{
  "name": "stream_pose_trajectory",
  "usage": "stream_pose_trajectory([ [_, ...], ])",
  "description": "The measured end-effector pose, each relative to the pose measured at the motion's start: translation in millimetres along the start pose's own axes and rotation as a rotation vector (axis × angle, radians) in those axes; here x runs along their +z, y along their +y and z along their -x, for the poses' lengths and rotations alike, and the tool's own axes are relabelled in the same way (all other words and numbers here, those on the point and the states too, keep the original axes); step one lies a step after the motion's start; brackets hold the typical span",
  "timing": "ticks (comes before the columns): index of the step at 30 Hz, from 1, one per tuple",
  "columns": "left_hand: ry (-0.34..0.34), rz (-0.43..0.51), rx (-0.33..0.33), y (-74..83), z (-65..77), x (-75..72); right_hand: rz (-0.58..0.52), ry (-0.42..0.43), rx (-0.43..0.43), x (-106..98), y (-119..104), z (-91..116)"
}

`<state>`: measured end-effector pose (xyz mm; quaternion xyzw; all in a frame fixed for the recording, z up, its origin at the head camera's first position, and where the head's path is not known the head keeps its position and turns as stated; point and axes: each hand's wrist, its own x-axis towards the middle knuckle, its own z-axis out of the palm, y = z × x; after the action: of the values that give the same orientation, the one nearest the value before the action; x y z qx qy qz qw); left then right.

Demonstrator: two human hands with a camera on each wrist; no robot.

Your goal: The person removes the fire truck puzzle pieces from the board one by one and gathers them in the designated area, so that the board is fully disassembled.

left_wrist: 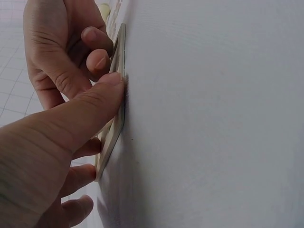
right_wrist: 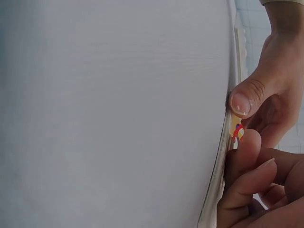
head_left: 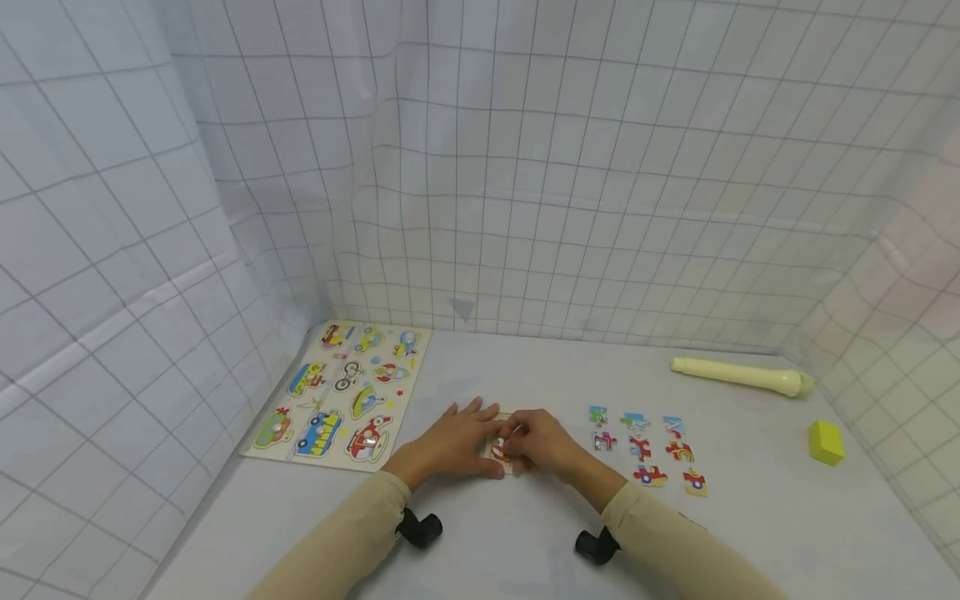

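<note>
A small, thin puzzle board (left_wrist: pixel 110 142) lies on the table between both hands, its red-printed picture (head_left: pixel 500 455) partly covered. My left hand (head_left: pixel 456 443) holds the board, thumb pressing the near edge and the other fingers spread along the left side. Over the board's right part, my right hand (head_left: pixel 546 442) has its fingers curled and pinches a small colourful jigsaw piece (right_wrist: pixel 238 133) against the board. Most of that piece is hidden by the fingertips. To the right of the hands lie several loose jigsaw pieces (head_left: pixel 640 447) in rough rows.
At the left lies a larger peg-puzzle board (head_left: pixel 341 421) printed with vehicles. A pale yellow stick (head_left: pixel 738 373) rests at the back right, with a yellow block (head_left: pixel 826 442) in front of it. White gridded curtains (head_left: pixel 525 183) enclose the table's back and sides.
</note>
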<state>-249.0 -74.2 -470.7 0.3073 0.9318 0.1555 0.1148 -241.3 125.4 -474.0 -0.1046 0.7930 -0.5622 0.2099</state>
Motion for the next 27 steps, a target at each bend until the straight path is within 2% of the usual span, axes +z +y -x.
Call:
stream_pose_trajectory([
  [8,-0.005,-0.011,-0.009,-0.5,-1.6,0.8,-0.077,0.028,0.052,-6.9,3.2,1.9],
  [21,-0.003,-0.043,-0.015,-1.0,-2.1,2.3,-0.056,0.052,0.049,-28.9,7.5,16.8],
  [27,-0.008,-0.036,-0.015,-1.2,-2.5,3.4,-0.044,0.070,0.097,-49.8,13.3,30.1],
])
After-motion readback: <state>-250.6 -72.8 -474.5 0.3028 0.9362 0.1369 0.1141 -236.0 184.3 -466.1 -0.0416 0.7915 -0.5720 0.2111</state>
